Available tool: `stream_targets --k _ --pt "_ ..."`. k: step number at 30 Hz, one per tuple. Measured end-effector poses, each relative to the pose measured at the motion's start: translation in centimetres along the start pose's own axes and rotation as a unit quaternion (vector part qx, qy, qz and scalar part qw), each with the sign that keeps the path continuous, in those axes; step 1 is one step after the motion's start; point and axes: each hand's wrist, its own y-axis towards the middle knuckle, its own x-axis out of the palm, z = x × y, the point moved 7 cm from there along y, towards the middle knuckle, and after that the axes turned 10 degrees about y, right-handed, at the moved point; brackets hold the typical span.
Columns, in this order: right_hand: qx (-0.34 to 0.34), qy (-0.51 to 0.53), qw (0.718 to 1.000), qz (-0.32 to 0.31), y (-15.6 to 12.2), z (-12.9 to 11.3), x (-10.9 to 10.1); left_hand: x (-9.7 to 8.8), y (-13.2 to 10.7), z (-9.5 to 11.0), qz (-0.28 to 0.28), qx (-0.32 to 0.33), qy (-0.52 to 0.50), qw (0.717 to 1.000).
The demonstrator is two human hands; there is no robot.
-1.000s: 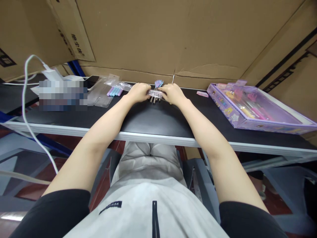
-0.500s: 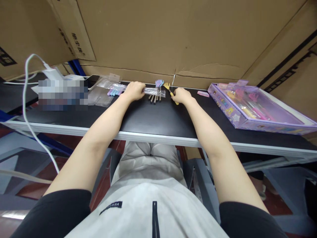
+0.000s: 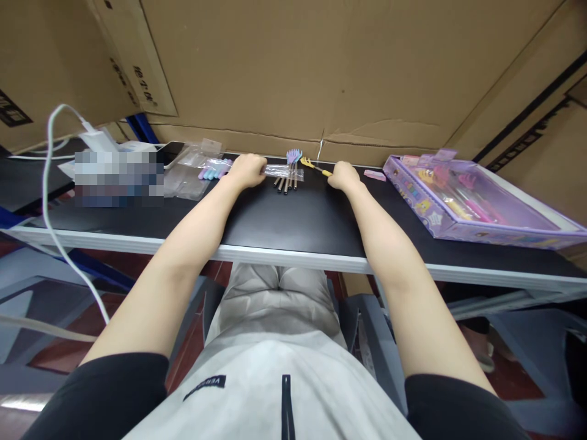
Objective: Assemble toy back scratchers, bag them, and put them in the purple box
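My left hand (image 3: 247,170) is closed on the left end of a clear plastic sleeve (image 3: 284,172) that lies across several small fork-shaped pieces (image 3: 290,166) with purple and blue heads and brown handles. My right hand (image 3: 343,175) is closed on the handle of a small yellow fork-shaped piece (image 3: 313,165), which points left toward the others. Both hands rest on the black table (image 3: 293,214) near its far edge.
A purple toy set box (image 3: 477,201) lies at the right, a small pink piece (image 3: 375,175) beside it. Left of my hand are clear bags with pastel sticks (image 3: 211,171), a phone (image 3: 172,151) and a white charger with cable (image 3: 94,139). Cardboard (image 3: 321,67) walls the back.
My right hand let go of the sleeve, moved right and took up the yellow fork-shaped piece, now lifted and turned toward the others. My left hand stayed on the sleeve.
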Motion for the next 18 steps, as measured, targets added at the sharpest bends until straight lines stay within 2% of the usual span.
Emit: stream_targets --k 5,9,13,18 --pt "0.008 -0.002 0.999 0.050 1.3 1.5 -2.0 0.2 0.0 -0.3 -0.007 -0.006 -0.004 1.000" --pt "-0.042 0.047 0.997 0.049 1.5 1.8 -3.9 0.1 -0.1 -0.5 -0.015 -0.012 0.001 1.000" --pt "-0.102 0.128 0.985 0.052 0.4 1.4 -5.8 0.3 -0.1 -0.9 -0.021 -0.023 -0.002 1.000" --pt "-0.124 0.155 0.979 0.056 -0.4 1.3 -6.9 0.5 -0.1 -1.5 -0.025 -0.037 0.010 0.999"
